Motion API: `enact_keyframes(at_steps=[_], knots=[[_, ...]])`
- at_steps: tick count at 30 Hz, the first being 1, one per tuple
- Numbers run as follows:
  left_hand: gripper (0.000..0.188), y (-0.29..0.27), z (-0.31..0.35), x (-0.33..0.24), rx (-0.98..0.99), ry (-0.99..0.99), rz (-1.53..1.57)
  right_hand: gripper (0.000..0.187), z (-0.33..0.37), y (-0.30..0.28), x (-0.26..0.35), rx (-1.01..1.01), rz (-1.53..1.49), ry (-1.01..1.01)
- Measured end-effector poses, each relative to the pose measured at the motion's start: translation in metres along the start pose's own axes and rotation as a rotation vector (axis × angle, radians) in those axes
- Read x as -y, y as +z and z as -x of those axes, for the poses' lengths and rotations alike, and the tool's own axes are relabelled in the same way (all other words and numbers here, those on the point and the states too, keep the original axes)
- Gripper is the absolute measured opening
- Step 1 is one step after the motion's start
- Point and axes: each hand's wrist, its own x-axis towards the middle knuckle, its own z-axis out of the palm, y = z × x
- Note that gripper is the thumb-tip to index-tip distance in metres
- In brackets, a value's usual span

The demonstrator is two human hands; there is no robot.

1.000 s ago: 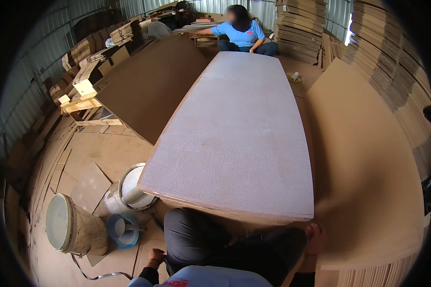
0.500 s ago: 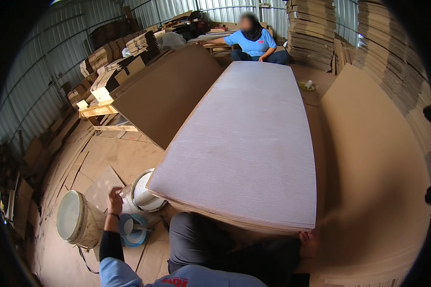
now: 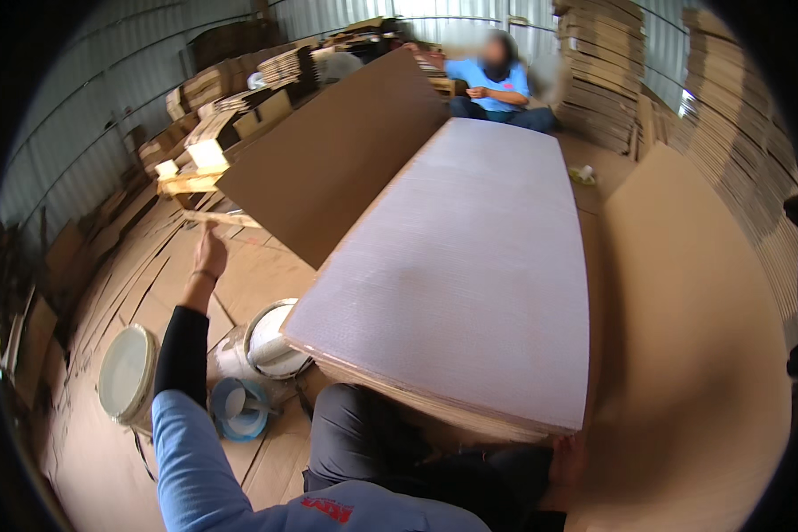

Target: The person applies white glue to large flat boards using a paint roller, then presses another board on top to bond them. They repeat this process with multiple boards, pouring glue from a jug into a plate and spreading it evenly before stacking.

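Observation:
A stack of large brown boards (image 3: pixel 434 403) lies in front of me, its top sheet (image 3: pixel 452 275) coated with something pale and whitish. My left hand (image 3: pixel 209 253) is raised over the floor on the left, fingers stretched forward, holding nothing visible. It is short of the brown sheet (image 3: pixel 337 160) that leans up along the left side of the stack. My right hand (image 3: pixel 566 461) rests low by the near right corner of the stack; shadow hides most of its fingers. Across from me a seated person (image 3: pixel 498 84) has one arm out toward the far top edge of the leaning sheet.
Left of my knees stand a white-lidded bucket (image 3: pixel 279 341), a blue basin (image 3: pixel 239 424) with a scoop in it, and an open bucket (image 3: pixel 126 372) of pale liquid. Another brown sheet (image 3: pixel 692 355) curves up on the right. Tall cardboard stacks (image 3: pixel 598 75) rise behind.
My left hand has moved forward and up, away from the buckets. The leaning sheet's far end stands higher. The other person's free hand has risen. My view has shifted slightly.

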Motion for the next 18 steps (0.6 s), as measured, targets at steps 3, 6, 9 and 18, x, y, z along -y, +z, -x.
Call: enact_keyframes(at_steps=[3,6,9,18], knots=[[0.03,-0.014,-0.007,-0.024,0.031,0.073,-0.059,0.028,-0.005,-0.007,-0.002,0.058,0.043,-0.03],[0.036,-0.018,-0.007,-0.049,0.036,0.047,0.062,0.025,-0.01,-0.01,-0.004,0.052,0.068,-0.063],[0.06,-0.009,0.003,-0.053,-0.097,0.136,-0.015,0.024,-0.013,-0.013,-0.003,0.165,0.036,-0.123],[0.102,0.026,0.024,-0.038,-0.068,0.085,-0.01,0.027,-0.005,-0.016,0.0,0.033,0.021,-0.139]])
